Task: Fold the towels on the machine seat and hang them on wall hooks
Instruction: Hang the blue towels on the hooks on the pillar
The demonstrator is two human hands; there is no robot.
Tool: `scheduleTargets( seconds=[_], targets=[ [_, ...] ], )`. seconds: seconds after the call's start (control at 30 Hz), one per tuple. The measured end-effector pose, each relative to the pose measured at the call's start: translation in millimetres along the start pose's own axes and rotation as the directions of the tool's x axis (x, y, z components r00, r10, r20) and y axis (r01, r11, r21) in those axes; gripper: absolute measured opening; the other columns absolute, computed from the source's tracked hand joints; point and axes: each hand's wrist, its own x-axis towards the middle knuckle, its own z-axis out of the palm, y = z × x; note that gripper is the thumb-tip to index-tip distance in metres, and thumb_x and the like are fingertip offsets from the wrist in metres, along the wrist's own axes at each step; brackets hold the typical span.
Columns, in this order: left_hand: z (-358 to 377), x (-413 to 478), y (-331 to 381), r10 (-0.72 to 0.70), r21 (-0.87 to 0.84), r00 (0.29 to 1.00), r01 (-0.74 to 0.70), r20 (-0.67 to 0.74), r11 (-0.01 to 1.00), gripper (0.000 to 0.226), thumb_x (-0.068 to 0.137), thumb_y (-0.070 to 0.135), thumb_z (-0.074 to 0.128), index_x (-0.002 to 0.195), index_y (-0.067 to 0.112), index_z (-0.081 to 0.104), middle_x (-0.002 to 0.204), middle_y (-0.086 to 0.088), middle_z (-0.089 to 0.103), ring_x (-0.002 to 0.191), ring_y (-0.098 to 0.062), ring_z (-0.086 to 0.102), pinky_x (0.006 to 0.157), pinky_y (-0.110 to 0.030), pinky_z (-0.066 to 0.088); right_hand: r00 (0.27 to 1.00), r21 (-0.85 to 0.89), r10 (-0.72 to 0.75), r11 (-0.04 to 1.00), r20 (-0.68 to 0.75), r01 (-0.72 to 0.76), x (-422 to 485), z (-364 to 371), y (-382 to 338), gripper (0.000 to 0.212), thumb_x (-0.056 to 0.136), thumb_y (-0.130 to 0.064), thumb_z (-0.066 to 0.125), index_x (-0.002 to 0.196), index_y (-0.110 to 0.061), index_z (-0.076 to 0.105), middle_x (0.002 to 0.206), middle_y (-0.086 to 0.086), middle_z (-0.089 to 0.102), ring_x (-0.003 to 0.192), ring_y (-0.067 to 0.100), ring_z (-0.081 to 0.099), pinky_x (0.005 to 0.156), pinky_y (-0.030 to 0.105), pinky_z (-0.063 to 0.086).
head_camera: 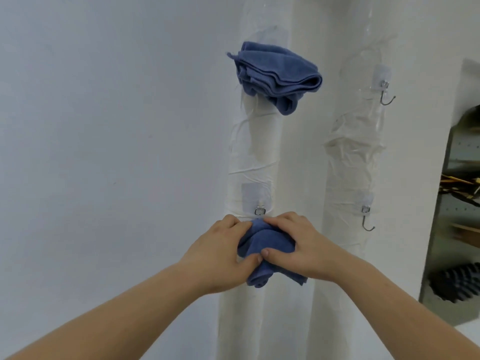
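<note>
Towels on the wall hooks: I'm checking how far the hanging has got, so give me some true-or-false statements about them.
1. A folded blue towel hangs high on the wall. True.
2. The left hand and right hand both grip a second towel just below a hook clip. True.
3. Every hook carries a towel. False: the upper right hook and lower right hook are bare.
4. The second towel is white. False: it is blue.
</note>
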Motion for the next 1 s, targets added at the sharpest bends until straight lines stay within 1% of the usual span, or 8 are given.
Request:
scheduleTargets(
  seconds=[0.2,0.3,0.4,0.5,0.6,0.73,0.87,1.0],
  targets=[
    [-19,2,6,0.002,0.060,0.999,0.001,-0.043,0.998,0.042,0.094,0.050,0.055,0.132,0.032,0.053,0.125,0.015,0.052,0.117,-0.009,0.049,0.099,-0.034,0.048,1.000,0.025,0.004,1.000,-0.002,-0.004,4,-15,-11,0.050,0.075,-0.029,0.060,0.124,-0.035,0.065,0.116,-0.012,0.063,0.111,0.002,0.057,0.097,0.027,0.050],
    [-21,-1,9,0.023,0.077,1.000,-0.022,-0.021,0.997,0.038,0.092,0.047,0.055,0.128,0.033,0.053,0.122,0.017,0.051,0.113,-0.008,0.048,0.095,-0.034,0.051,1.000,0.033,0.018,0.999,0.004,-0.019,5,-17,-13,0.047,0.081,-0.015,0.064,0.126,-0.031,0.066,0.119,-0.012,0.065,0.109,0.003,0.061,0.093,0.021,0.050],
    [-25,-4,10,0.029,0.072,0.999,-0.026,-0.038,0.997,0.037,0.092,0.045,0.056,0.127,0.031,0.054,0.123,0.017,0.050,0.114,-0.007,0.049,0.096,-0.033,0.050,0.998,0.006,0.053,0.999,-0.024,-0.053,4,-18,-11,0.054,0.086,-0.017,0.064,0.137,-0.032,0.058,0.131,-0.015,0.059,0.120,0.003,0.054,0.093,0.012,0.040],
    [-29,-15,11,0.058,0.028,0.991,-0.055,-0.118,0.998,0.036,0.093,0.040,0.057,0.128,0.032,0.056,0.125,0.021,0.049,0.116,-0.004,0.049,0.097,-0.025,0.048,0.991,0.001,0.042,0.999,-0.123,-0.042,-4,-22,-13,0.050,0.092,-0.024,0.064,0.140,-0.034,0.054,0.138,-0.017,0.055,0.129,0.005,0.048,0.105,0.020,0.037],
    [-27,-40,18,0.109,-0.056,0.967,-0.125,-0.232,0.991,0.033,0.091,0.037,0.058,0.125,0.035,0.061,0.120,0.025,0.053,0.110,0.000,0.054,0.090,-0.017,0.047,0.952,0.059,0.044,0.998,-0.303,-0.027,-31,-21,-21,0.039,0.095,-0.026,0.063,0.133,-0.034,0.060,0.131,-0.024,0.057,0.124,-0.002,0.050,0.098,0.009,0.035],
    [1,-79,30,0.162,-0.211,0.947,-0.225,-0.279,0.951,0.024,0.092,0.030,0.064,0.115,0.026,0.070,0.102,0.017,0.065,0.092,-0.006,0.064,0.077,-0.026,0.055,0.864,0.174,0.147,0.982,-0.482,-0.070,-87,5,-29,0.027,0.093,-0.024,0.065,0.115,-0.041,0.064,0.115,-0.030,0.061,0.112,-0.013,0.054,0.088,0.003,0.038],
    [54,-120,42,0.178,-0.435,0.982,-0.186,-0.060,0.881,0.025,0.092,0.029,0.065,0.116,0.027,0.071,0.093,0.018,0.067,0.087,-0.007,0.066,0.076,-0.024,0.054,0.795,0.292,0.407,0.908,-0.450,-0.300,-153,44,-15,0.020,0.095,-0.028,0.067,0.113,-0.037,0.069,0.113,-0.030,0.064,0.105,-0.025,0.051,0.080,-0.005,0.038],
    [108,-165,60,0.143,-0.585,0.954,0.041,0.264,0.810,0.030,0.093,0.031,0.066,0.123,0.038,0.067,0.102,0.022,0.066,0.096,-0.002,0.065,0.079,-0.018,0.053,0.684,0.340,0.663,0.747,-0.305,-0.572,-237,85,-9,0.015,0.095,-0.029,0.066,0.107,-0.036,0.073,0.101,-0.025,0.072,0.098,-0.018,0.060,0.076,0.003,0.044]
  ],
)
